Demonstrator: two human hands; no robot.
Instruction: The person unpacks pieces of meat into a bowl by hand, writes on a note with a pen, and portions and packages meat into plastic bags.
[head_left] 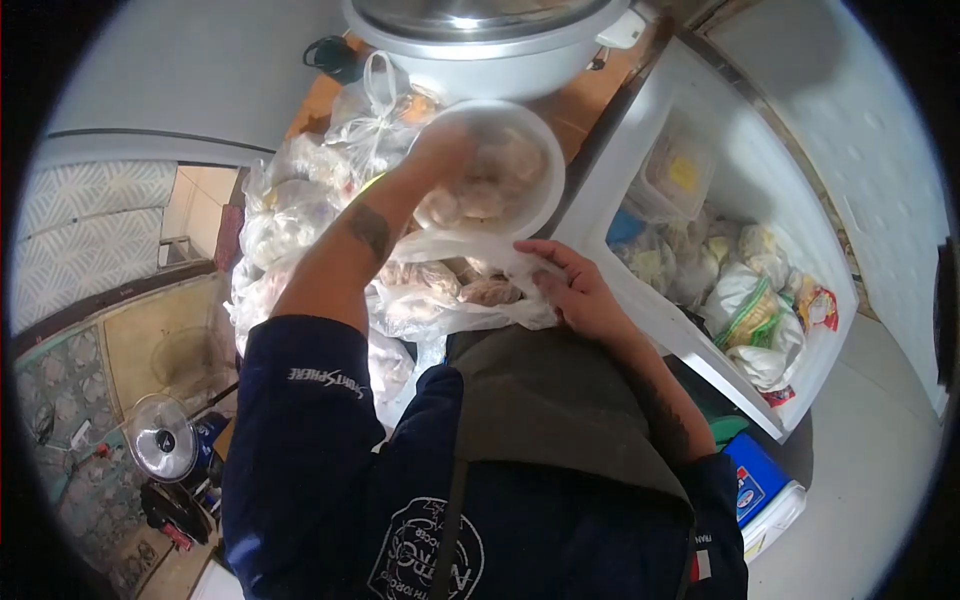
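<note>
My left hand (447, 148) reaches into a round white bowl (552, 200) holding pale pieces that look like raw meat. Motion blurs its fingers, so I cannot make out their grip. Just below the bowl, my right hand (575, 287) pinches the rim of a clear plastic bag (450, 245), keeping its mouth spread. Inside that bag lie brownish-pink meat pieces (488, 291). Several knotted clear plastic bags (300, 200) crowd the left side, next to my left forearm.
A large white pot (480, 72) with a metal lid stands behind the bowl. To the right, an open white chest freezer (640, 290) holds bagged food and a clear plastic container (675, 172). A blue-and-white box (755, 480) sits lower right; a glass lid (162, 437) is lower left.
</note>
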